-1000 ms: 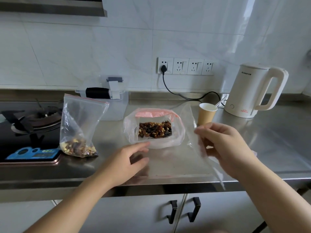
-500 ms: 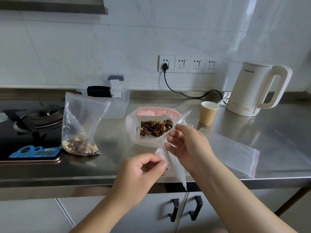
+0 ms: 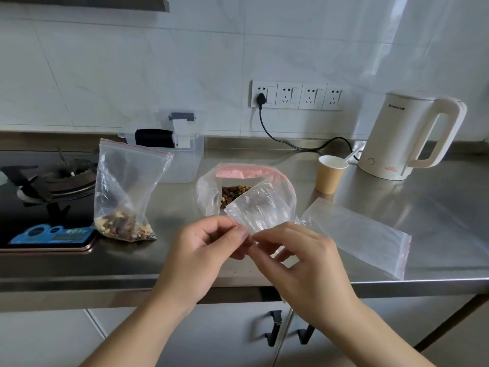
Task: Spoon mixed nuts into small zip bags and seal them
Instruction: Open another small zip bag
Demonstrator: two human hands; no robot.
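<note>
My left hand (image 3: 203, 250) and my right hand (image 3: 296, 258) both pinch one edge of a small empty clear zip bag (image 3: 258, 205), held up above the counter's front edge. Right behind it stands a large bag of mixed nuts (image 3: 232, 193) with its pink-edged mouth rolled open. A filled zip bag (image 3: 127, 192) with nuts at its bottom stands upright to the left. Another empty zip bag (image 3: 357, 234) with a red strip lies flat on the steel counter (image 3: 436, 207) to the right. No spoon is visible except a white handle in the paper cup (image 3: 330, 176).
A white electric kettle (image 3: 407, 133) stands at the back right, its cord plugged into the wall sockets (image 3: 296, 95). A clear plastic box (image 3: 172, 144) sits behind the bags. A gas hob (image 3: 50, 181) and a blue item (image 3: 50, 234) lie at the left.
Both hands came together on the small empty bag and raised it in front of the nut bag. One second ago my left hand was open near the counter.
</note>
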